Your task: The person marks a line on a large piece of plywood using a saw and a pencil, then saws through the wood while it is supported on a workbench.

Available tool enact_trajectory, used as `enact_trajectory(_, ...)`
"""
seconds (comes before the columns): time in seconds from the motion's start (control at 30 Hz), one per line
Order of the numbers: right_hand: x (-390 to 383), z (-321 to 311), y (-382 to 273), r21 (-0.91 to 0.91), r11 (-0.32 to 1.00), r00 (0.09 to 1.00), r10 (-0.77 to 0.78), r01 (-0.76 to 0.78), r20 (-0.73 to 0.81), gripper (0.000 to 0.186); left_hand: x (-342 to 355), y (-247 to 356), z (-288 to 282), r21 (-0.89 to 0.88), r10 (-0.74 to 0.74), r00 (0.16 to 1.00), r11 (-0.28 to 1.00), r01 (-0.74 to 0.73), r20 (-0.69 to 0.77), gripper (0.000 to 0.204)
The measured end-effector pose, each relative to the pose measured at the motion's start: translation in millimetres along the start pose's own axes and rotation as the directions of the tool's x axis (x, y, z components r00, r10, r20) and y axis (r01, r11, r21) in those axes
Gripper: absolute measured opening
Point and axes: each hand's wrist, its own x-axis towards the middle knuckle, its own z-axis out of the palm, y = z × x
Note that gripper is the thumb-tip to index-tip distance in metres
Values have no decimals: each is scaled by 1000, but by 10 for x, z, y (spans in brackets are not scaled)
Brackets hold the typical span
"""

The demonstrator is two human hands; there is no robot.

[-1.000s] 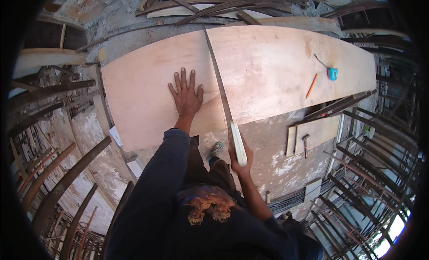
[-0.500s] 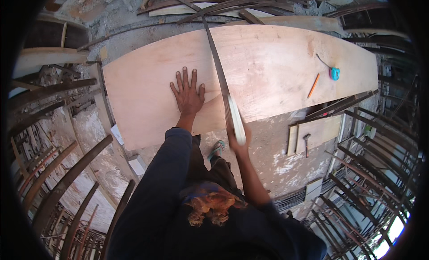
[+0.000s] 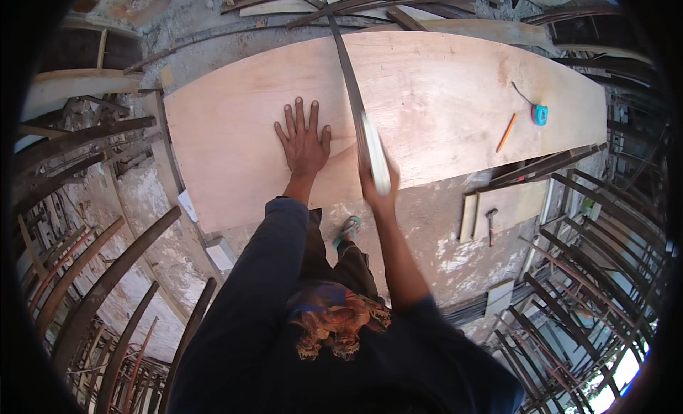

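Observation:
A long handsaw [image 3: 346,70] with a pale handle lies across a wide plywood sheet [image 3: 448,93], its blade edge-on and its tip past the sheet's far edge. My right hand [image 3: 377,190] is closed round the handle by the sheet's near edge, slightly blurred. To the left of the blade, my left hand [image 3: 306,145] presses flat on the plywood with fingers spread. Whether the blade is within a cut cannot be made out. Right of the saw, an orange pencil [image 3: 506,133] and a teal tape measure [image 3: 540,115], its tape end pulled out, rest on the sheet.
A hammer [image 3: 491,226] lies on smaller wood panels [image 3: 523,204] at the lower right. Long timber strips [image 3: 420,2] are heaped beyond the sheet. Racks of dark wooden bars [image 3: 107,279] line both sides. My sandalled foot [image 3: 348,230] stands on the floor below the near edge.
My right hand has pushed the saw forward, away from me, so more blade passes the far edge. The left hand stays flat on the plywood. The whole view has shifted slightly.

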Motion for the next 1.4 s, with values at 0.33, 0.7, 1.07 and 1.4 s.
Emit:
enact_trajectory(0.33, 1236, 315, -4, 42, 999, 999, 35, -35, -20, 44, 66, 212, -12, -55, 47, 999, 997, -47, 6, 63)
enact_trajectory(0.7, -925, -547, -601, -11, 970, 962, 244, -244, 127, 55, -16, -58, -55, 9, -20, 999, 1000, 20, 32, 63)
enact_trajectory(1.07, 197, 167, -81, 87, 995, 998, 55, -56, 11, 55, 97, -60, 87, 66, 21, 999, 998, -19, -27, 62)
enact_trajectory(1.4, 797, 188, -119, 165, 984, 998, 67, -66, 2, 74, -61, 214, 21, 45, 56, 998, 998, -54, -34, 64)
